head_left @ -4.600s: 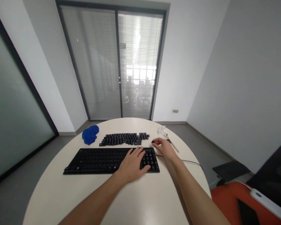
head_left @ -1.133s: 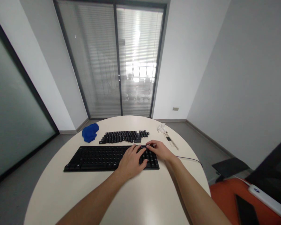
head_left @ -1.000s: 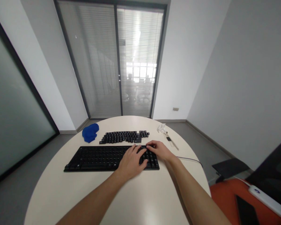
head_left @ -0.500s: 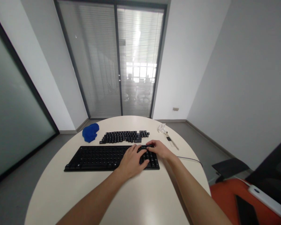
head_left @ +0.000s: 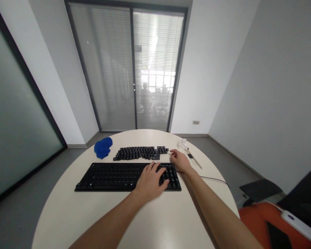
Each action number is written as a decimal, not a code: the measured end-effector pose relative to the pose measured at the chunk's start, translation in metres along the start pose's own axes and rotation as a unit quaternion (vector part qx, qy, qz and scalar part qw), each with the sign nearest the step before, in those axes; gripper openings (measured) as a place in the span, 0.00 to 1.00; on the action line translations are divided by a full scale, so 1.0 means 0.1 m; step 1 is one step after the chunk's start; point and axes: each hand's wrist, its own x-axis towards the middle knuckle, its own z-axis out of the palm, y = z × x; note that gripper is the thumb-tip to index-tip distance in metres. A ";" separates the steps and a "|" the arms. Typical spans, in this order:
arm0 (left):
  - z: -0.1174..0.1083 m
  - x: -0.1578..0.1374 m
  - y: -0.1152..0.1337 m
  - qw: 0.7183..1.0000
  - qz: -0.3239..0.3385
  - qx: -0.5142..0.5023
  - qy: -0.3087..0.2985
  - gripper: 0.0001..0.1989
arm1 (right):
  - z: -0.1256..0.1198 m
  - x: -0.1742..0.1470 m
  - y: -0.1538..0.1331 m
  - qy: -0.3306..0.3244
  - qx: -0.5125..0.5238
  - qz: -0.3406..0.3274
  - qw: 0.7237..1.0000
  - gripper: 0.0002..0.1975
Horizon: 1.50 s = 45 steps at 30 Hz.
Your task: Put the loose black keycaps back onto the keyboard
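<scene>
A black keyboard (head_left: 107,177) lies across the table. Most of its left and middle part shows bare key positions, while the right end has keycaps on it. My left hand (head_left: 150,181) rests on the keyboard's right part, fingers spread. Beyond the keyboard's far right corner is my right hand (head_left: 180,160), its fingers slightly bent and apart, with no object visible in them. Close to those fingertips lie loose black keycaps (head_left: 138,152), set out in rows behind the keyboard.
A blue cloth (head_left: 103,147) lies at the far left of the round table (head_left: 155,221). At the far right are a crumpled white tissue (head_left: 181,143) and a thin brush-like stick (head_left: 195,161). A cable (head_left: 215,178) runs off the right edge. An orange chair (head_left: 254,221) stands at right.
My right hand has left the top right of the keyboard and moved away from me, toward the right end of the loose keycaps. My left hand stays on the keyboard. The view has shifted slightly.
</scene>
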 end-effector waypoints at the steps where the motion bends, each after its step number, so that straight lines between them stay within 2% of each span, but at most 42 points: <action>1: 0.00 0.00 0.00 1.000 0.000 0.001 0.000 0.22 | 0.01 0.05 0.01 0.005 -0.017 0.000 1.000 0.17; 7: 0.00 -0.01 0.00 1.000 0.002 -0.001 0.007 0.23 | 0.02 0.28 0.01 0.009 -0.097 -0.033 0.995 0.20; 11: 0.00 0.00 0.00 1.000 0.003 -0.006 0.007 0.23 | 0.02 0.34 -0.02 0.005 -0.119 -0.047 0.992 0.16; 16: 0.00 0.00 -0.01 1.000 0.004 -0.007 0.007 0.23 | 0.02 0.34 0.00 0.019 -0.121 -0.033 0.992 0.12; 23: 0.02 0.00 0.00 1.000 -0.007 -0.023 0.013 0.26 | -0.04 0.19 0.01 0.042 -0.094 0.019 0.994 0.10; 27: 0.02 0.02 -0.02 0.998 -0.029 -0.047 0.024 0.21 | -0.10 -0.03 -0.12 0.054 -0.054 0.011 0.997 0.13; 29: 0.01 0.04 -0.03 0.996 -0.045 -0.068 0.031 0.20 | -0.15 -0.14 -0.21 0.039 0.033 -0.052 0.997 0.13; 31: 0.01 0.06 -0.04 0.994 -0.057 -0.085 0.039 0.19 | -0.22 -0.24 -0.30 -0.003 0.142 -0.131 0.981 0.14; 32: 0.01 0.06 -0.04 0.994 -0.060 -0.086 0.043 0.18 | -0.25 -0.28 -0.33 -0.016 0.171 -0.150 0.974 0.14; 37: -0.01 0.05 -0.01 0.996 -0.054 -0.047 0.049 0.13 | -0.34 -0.43 -0.39 -0.066 0.182 -0.163 0.967 0.13; 45: -0.02 0.04 0.02 0.997 -0.054 -0.025 0.046 0.13 | -0.32 -0.49 -0.41 -0.120 0.161 -0.176 0.964 0.11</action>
